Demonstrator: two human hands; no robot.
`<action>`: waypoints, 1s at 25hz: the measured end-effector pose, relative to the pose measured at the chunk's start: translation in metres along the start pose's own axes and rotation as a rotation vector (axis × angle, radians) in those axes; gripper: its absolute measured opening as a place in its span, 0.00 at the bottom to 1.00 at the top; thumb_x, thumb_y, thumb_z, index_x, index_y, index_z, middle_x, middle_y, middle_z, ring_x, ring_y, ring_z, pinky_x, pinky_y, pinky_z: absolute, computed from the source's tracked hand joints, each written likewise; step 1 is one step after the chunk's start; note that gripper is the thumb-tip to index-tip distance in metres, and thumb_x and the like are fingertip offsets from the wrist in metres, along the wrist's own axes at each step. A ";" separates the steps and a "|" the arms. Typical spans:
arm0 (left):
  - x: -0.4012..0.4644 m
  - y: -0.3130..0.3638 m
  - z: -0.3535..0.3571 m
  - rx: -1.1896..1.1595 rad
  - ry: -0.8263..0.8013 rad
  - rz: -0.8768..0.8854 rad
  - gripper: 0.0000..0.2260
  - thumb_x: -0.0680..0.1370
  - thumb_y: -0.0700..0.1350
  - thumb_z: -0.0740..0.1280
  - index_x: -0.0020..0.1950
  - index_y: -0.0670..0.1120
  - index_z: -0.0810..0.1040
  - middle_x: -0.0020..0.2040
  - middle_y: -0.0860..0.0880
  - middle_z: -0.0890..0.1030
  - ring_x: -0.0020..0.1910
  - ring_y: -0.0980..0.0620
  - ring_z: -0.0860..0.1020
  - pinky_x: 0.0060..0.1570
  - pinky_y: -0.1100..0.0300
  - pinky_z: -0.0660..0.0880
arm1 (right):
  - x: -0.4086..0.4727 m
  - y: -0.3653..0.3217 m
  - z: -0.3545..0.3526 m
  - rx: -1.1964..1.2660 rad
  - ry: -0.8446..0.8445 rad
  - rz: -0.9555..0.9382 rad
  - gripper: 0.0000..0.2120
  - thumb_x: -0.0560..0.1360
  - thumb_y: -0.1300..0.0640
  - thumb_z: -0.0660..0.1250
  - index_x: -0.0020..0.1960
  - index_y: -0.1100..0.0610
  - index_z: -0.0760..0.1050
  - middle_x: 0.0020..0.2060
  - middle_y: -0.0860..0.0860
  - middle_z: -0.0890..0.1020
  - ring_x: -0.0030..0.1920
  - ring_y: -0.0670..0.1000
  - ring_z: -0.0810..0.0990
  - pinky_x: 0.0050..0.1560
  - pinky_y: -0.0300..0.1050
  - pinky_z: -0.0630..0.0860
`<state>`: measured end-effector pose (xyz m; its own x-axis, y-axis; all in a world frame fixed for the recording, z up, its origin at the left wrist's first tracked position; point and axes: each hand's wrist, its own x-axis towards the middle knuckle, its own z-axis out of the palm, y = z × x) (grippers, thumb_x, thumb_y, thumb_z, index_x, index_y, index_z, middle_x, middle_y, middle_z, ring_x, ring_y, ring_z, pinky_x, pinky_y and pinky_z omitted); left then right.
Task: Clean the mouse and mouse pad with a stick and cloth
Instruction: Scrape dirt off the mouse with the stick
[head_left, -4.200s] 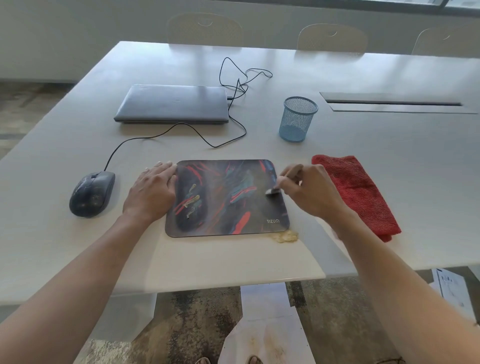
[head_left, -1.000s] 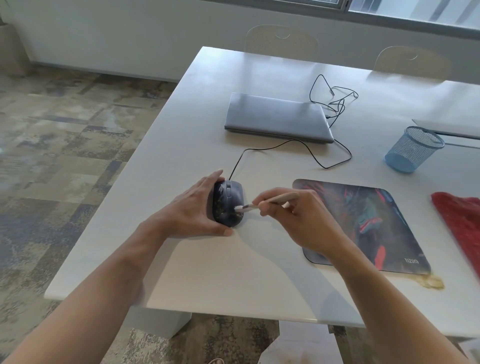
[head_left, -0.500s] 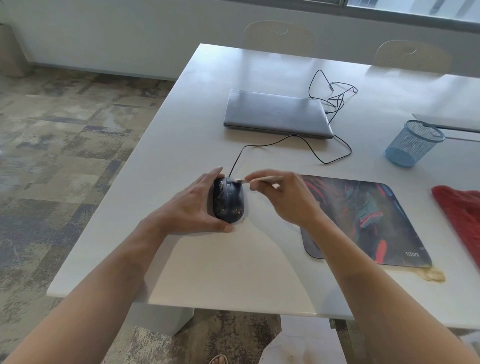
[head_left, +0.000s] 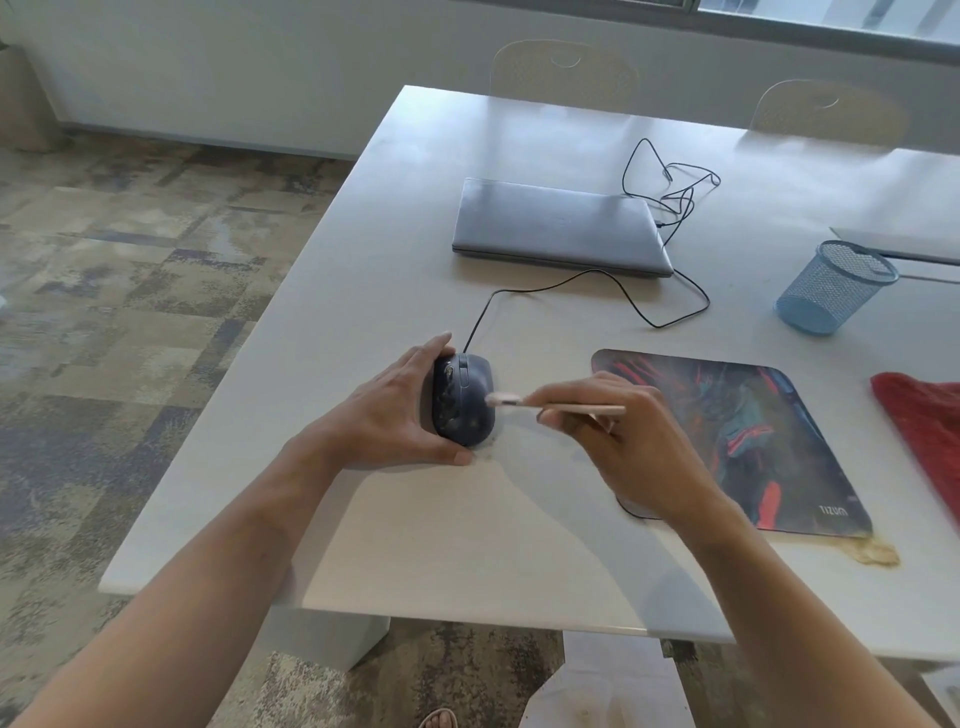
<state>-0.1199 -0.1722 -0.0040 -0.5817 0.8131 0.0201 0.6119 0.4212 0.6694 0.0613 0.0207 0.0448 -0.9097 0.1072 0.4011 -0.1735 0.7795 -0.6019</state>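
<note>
A wide white table (head_left: 519, 545) stands over patchy grey-beige carpet (head_left: 130, 312), with pale chairs (head_left: 563, 70) at its far side. Toward the left, the left hand (head_left: 384, 415) curls round the dark blue corded mouse (head_left: 462, 397), fingers on its far-left side and thumb at its near edge, steadying it on the table. Just right of it, the right hand (head_left: 623, 447) pinches a thin pale stick (head_left: 556, 408) whose whitish tip meets the mouse's right flank. Far behind lies a closed grey laptop (head_left: 558, 226) with a tangled black cable (head_left: 670, 192). Right of the hands sits the multicoloured rectangular mouse pad (head_left: 753, 436), a yellowish smear (head_left: 875, 551) at its near right corner. Farther right stands a blue wire-mesh cup (head_left: 831, 293); its contents cannot be told. At the right edge lies the red terry cloth (head_left: 924, 426)
</note>
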 end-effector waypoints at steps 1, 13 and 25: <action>0.000 0.000 0.000 0.002 -0.001 -0.001 0.57 0.56 0.67 0.77 0.77 0.56 0.50 0.68 0.63 0.64 0.68 0.62 0.64 0.68 0.57 0.63 | 0.003 0.000 0.003 -0.007 0.027 0.015 0.10 0.76 0.51 0.67 0.54 0.51 0.84 0.43 0.35 0.82 0.43 0.37 0.75 0.46 0.31 0.69; 0.000 0.003 0.001 0.014 -0.001 -0.017 0.57 0.56 0.67 0.77 0.76 0.57 0.50 0.71 0.62 0.63 0.69 0.60 0.64 0.69 0.52 0.64 | 0.062 0.023 0.015 0.124 0.063 0.135 0.10 0.77 0.58 0.69 0.39 0.48 0.82 0.43 0.37 0.84 0.40 0.36 0.80 0.42 0.30 0.71; 0.000 0.003 -0.001 0.011 -0.004 -0.010 0.57 0.56 0.67 0.76 0.77 0.55 0.51 0.72 0.60 0.63 0.69 0.60 0.64 0.69 0.53 0.64 | 0.054 0.006 0.004 0.023 -0.164 0.053 0.07 0.78 0.55 0.69 0.44 0.54 0.84 0.36 0.34 0.81 0.38 0.40 0.80 0.41 0.26 0.68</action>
<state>-0.1181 -0.1710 -0.0012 -0.5854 0.8106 0.0105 0.6122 0.4336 0.6612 0.0095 0.0284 0.0599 -0.9668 0.0439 0.2517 -0.1309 0.7610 -0.6354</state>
